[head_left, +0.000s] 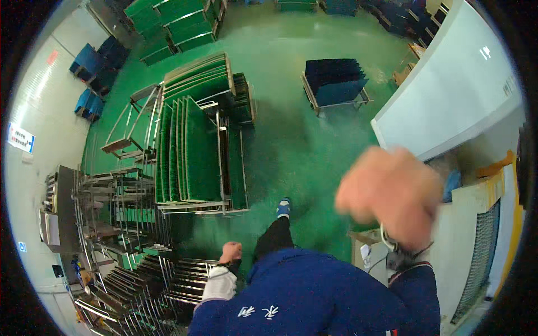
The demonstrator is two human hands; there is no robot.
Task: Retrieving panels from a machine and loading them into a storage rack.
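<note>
Right hand: raised in front of the body, the right hand [389, 193] is blurred by motion. The outline looks folded; whether the fingers are clenched or grasping something cannot be told. In view, it is nearest to the white cabinet [448, 95] on the right.
Left hand: low at the near left, the left hand [231, 252] shows beside the body, near the metal racks [140, 285]. The fingers are too small to read as released or clenched; no held object is visible.
Arm position: the two arms are probably placed for balance, since one shoe [284, 208] shows ahead of the body.
Green boards: the green boards [199, 151] stand on edge in a frame left of centre, probably to keep their faces apart.
Blue boards: the dark blue boards [336, 87] lean in a row on a low stand [320, 106] at the far side, apparently for the same reason.
Floor: the floor [280, 162] is green and smooth, with a dull shine.
Room: a pale wall [42, 92] bounds the left and bears a sign [21, 138]; stacked green panels [179, 25] stand at the far left.
</note>
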